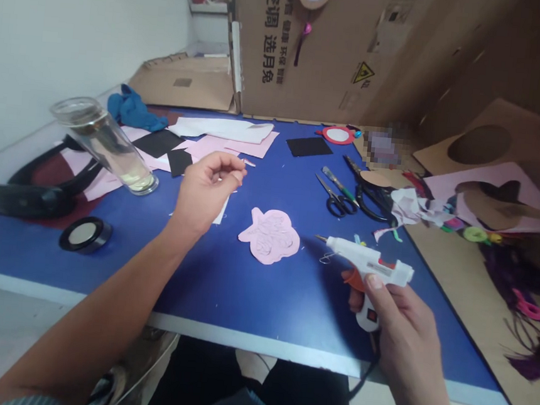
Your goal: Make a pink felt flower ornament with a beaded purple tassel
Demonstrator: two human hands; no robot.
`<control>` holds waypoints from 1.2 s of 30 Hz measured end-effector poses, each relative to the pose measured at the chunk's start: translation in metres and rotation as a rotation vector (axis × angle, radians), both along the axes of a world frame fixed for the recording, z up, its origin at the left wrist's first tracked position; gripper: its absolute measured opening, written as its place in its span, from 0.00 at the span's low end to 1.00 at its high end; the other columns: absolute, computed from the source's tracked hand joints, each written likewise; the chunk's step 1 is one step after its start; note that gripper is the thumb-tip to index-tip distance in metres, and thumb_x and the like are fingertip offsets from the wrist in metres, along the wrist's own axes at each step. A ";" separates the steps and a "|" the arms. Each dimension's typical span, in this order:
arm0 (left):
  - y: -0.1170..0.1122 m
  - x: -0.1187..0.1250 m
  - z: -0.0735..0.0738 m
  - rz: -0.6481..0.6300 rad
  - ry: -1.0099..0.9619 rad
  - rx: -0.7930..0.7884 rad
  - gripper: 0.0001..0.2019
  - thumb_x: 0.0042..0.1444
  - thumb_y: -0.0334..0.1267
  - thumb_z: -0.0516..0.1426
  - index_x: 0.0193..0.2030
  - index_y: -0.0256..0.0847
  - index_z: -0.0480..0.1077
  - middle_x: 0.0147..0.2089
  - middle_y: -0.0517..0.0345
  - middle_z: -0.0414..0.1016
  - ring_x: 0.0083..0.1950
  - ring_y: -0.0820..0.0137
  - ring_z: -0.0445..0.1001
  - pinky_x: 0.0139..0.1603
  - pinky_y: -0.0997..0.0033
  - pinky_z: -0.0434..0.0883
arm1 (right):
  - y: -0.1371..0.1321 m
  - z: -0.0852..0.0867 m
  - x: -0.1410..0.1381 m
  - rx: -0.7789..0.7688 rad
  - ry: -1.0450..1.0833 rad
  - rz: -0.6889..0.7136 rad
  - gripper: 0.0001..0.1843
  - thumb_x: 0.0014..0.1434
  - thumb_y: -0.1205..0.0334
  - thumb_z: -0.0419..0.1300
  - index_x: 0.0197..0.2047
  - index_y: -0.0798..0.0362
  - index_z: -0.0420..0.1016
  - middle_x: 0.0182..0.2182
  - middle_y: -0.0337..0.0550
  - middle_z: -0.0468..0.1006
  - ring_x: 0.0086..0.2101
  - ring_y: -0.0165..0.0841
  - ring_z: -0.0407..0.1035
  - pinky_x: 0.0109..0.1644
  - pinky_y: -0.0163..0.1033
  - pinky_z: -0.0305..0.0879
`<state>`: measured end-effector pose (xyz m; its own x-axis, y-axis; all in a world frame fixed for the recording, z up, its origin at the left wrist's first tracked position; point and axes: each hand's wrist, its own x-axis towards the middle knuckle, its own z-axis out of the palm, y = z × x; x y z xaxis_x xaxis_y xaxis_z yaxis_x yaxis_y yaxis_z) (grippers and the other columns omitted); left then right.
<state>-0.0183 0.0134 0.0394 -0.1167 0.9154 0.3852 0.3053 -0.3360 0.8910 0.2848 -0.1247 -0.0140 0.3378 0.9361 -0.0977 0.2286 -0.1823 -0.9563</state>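
Note:
My right hand (404,315) is wrapped round the handle of a white hot glue gun (364,258) with an orange trigger. Its nozzle points left, and a thin looped strand hangs near the tip. Left of the nozzle, a pink paper cutout (271,237) with a wavy outline and drawn lines lies flat on the blue table (252,295). My left hand (212,188) hovers above the table, behind and left of the cutout, thumb and fingers pinched together. A small pink scrap (249,163) shows beyond these fingertips; whether they hold anything is unclear.
On the left stand a glass bottle (114,151), a roll of black tape (85,235) and black headphones (29,197). Pink and black paper sheets (208,147) lie behind. Scissors (336,202), pliers (372,196) and crumpled paper (415,209) sit to the right. Cardboard (324,62) walls the back.

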 end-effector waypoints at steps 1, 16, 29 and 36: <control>-0.001 0.002 -0.002 -0.035 0.058 -0.037 0.06 0.58 0.35 0.64 0.42 0.43 0.79 0.43 0.56 0.84 0.41 0.67 0.78 0.45 0.66 0.77 | 0.000 -0.001 0.000 0.003 -0.003 0.003 0.30 0.64 0.31 0.68 0.40 0.52 0.89 0.25 0.44 0.78 0.26 0.34 0.67 0.27 0.38 0.63; 0.007 -0.011 -0.010 -0.039 0.532 -0.154 0.07 0.61 0.35 0.60 0.43 0.42 0.80 0.43 0.54 0.85 0.41 0.64 0.78 0.47 0.61 0.74 | 0.000 0.003 -0.003 0.014 -0.015 -0.011 0.31 0.63 0.30 0.69 0.41 0.53 0.89 0.25 0.43 0.77 0.25 0.33 0.66 0.23 0.37 0.57; 0.001 -0.003 -0.035 -0.177 0.936 -0.221 0.13 0.63 0.33 0.55 0.40 0.43 0.83 0.46 0.48 0.83 0.42 0.60 0.79 0.43 0.59 0.76 | -0.001 -0.002 -0.005 0.029 0.014 -0.040 0.31 0.63 0.31 0.70 0.41 0.55 0.88 0.25 0.44 0.79 0.22 0.33 0.64 0.22 0.38 0.54; 0.001 0.008 -0.043 -0.282 0.890 -0.121 0.18 0.65 0.29 0.53 0.51 0.43 0.83 0.52 0.47 0.83 0.52 0.58 0.81 0.55 0.57 0.78 | -0.001 -0.001 -0.005 0.054 -0.001 -0.036 0.30 0.64 0.31 0.69 0.40 0.54 0.88 0.26 0.44 0.79 0.25 0.34 0.67 0.24 0.38 0.58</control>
<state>-0.0107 0.0144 -0.0034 0.4070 0.9047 0.1263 0.8124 -0.4217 0.4028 0.2797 -0.1259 -0.0147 0.3709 0.9275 -0.0468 0.2236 -0.1381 -0.9648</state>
